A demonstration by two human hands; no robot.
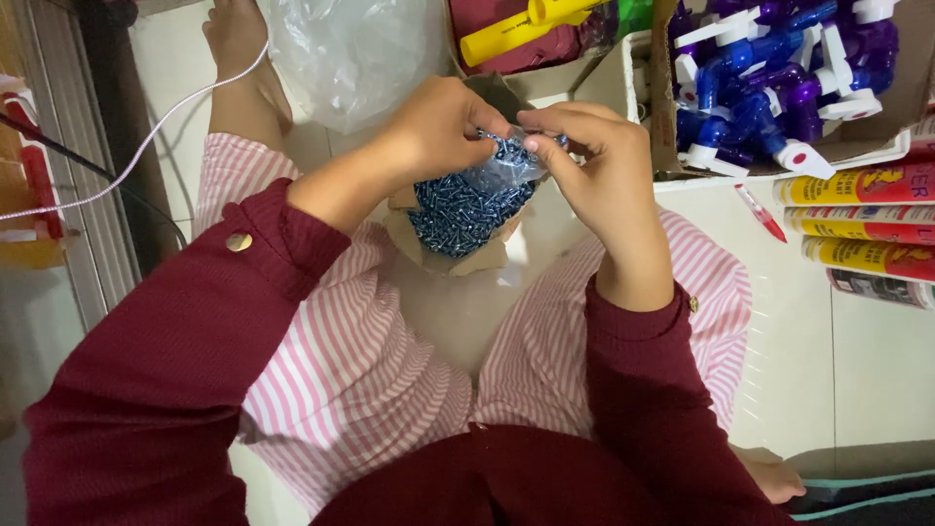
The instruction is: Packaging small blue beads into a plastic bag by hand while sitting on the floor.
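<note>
Both hands pinch the top of a clear plastic bag of dark screws (pixel 469 200), held above the lap over a torn piece of brown cardboard (pixel 466 255). The left hand (pixel 436 131) grips the bag's neck with clenched fingers; the right hand (pixel 594 161) nips the plastic between thumb and fingertips. A cardboard box of blue and purple spray nozzles (pixel 769 78) sits just to the right, yellow tubes (pixel 862 219) beside it
</note>
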